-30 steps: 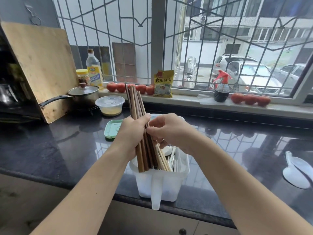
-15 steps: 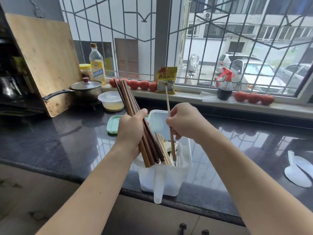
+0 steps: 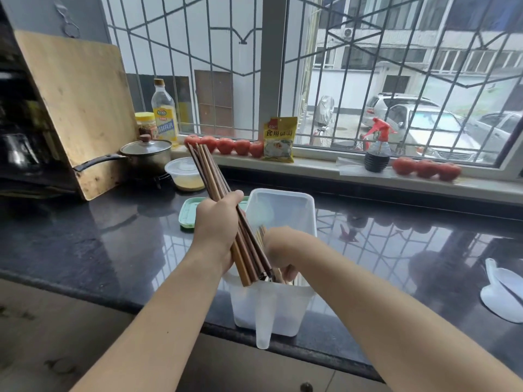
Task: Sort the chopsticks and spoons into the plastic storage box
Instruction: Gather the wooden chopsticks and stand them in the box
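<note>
Nearest, the translucent plastic storage box stands at the front edge of the dark glossy countertop, a narrow spout-like compartment hanging down its front wall. The right hand reaches down into the box, its fingers curled among pale chopsticks standing inside; whether it grips any of them cannot be told, since the box wall and the bundle hide the fingertips. The left hand grips a bundle of dark wooden chopsticks, tilted with its lower ends just at the box's near rim and its upper ends pointing away to the left. Just behind the left hand lies a green lid. Off to the right, 2 white spoons rest on the counter, well apart from the box. Farther back sit a lidded clear container, a saucepan and a leaning wooden cutting board. Tomatoes line the windowsill.
</note>
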`<state>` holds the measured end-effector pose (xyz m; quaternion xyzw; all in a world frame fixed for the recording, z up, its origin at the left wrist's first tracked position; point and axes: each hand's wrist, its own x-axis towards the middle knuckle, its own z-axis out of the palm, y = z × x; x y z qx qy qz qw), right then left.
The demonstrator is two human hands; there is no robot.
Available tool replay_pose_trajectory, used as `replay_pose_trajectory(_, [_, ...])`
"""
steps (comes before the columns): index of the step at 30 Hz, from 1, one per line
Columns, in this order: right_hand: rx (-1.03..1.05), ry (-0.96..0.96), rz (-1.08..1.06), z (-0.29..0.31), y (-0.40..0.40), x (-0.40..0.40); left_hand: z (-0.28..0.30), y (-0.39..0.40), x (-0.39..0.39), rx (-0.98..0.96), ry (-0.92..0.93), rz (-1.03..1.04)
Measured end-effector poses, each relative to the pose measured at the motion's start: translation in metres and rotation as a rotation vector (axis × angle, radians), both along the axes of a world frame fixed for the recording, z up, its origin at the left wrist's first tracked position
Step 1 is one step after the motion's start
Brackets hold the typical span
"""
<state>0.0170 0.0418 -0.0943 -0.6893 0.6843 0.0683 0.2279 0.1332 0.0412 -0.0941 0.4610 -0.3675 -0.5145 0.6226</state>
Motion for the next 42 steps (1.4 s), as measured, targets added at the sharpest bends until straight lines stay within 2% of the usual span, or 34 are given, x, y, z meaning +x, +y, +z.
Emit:
replay_pose_trajectory(7, [-0.043, 0.158, 0.103, -0.002, 0.003, -0.002, 0.001, 0.001, -0.002, -0.006, -0.018, -0.004])
replay_pose_trajectory(9, [-0.059, 0.150, 0.101, -0.002, 0.000, -0.002, 0.002, 0.001, -0.002, -0.004, -0.013, -0.013])
replay_pose_trajectory(11, [-0.194, 0.086, 0.056, -0.002, -0.012, -0.006, 0.002, 0.002, -0.002, 0.001, -0.021, -0.028])
replay_pose_trajectory(12, [-0.332, -0.026, -0.002, -0.003, -0.018, -0.007, 0.002, 0.003, -0.002, -0.001, -0.038, -0.041])
replay_pose_trajectory(14, [-0.561, -0.473, -0.152, 0.001, -0.020, -0.010, 0.003, 0.005, -0.003, -0.014, -0.117, -0.059])
replay_pose_trajectory(16, [-0.587, -0.937, -0.188, 0.012, -0.010, -0.013, 0.004, 0.006, -0.003, -0.023, -0.216, -0.061])
replay_pose_trajectory(17, [-0.553, -1.051, -0.155, 0.018, -0.002, -0.014, 0.004, 0.007, -0.003, -0.023, -0.247, -0.058])
replay_pose_trajectory(19, [-0.451, -1.118, -0.062, 0.026, 0.014, -0.017, 0.005, 0.008, -0.003, -0.015, -0.267, -0.058])
replay_pose_trajectory(22, [-0.265, -1.075, 0.004, 0.029, 0.028, -0.020, 0.007, 0.009, -0.004, 0.002, -0.182, -0.055])
replay_pose_trajectory(25, [-0.164, -0.972, -0.021, 0.029, 0.033, -0.021, 0.005, 0.006, -0.003, 0.022, -0.189, -0.027])
replay_pose_trajectory(31, [-0.288, -0.816, -0.105, 0.037, 0.035, -0.026, 0.002, 0.005, -0.001, -0.006, -0.172, -0.067])
replay_pose_trajectory(35, [-0.414, -0.581, -0.208, 0.037, 0.033, -0.042, 0.005, 0.008, -0.001, 0.005, -0.033, -0.071])
replay_pose_trajectory(39, [-0.268, -0.280, -0.102, 0.036, 0.033, -0.041, 0.004, 0.007, -0.001, 0.005, -0.103, -0.064])
replay_pose_trajectory(42, [-0.177, -0.149, -0.026, 0.034, 0.022, -0.024, 0.003, 0.003, -0.004, -0.001, -0.165, -0.061])
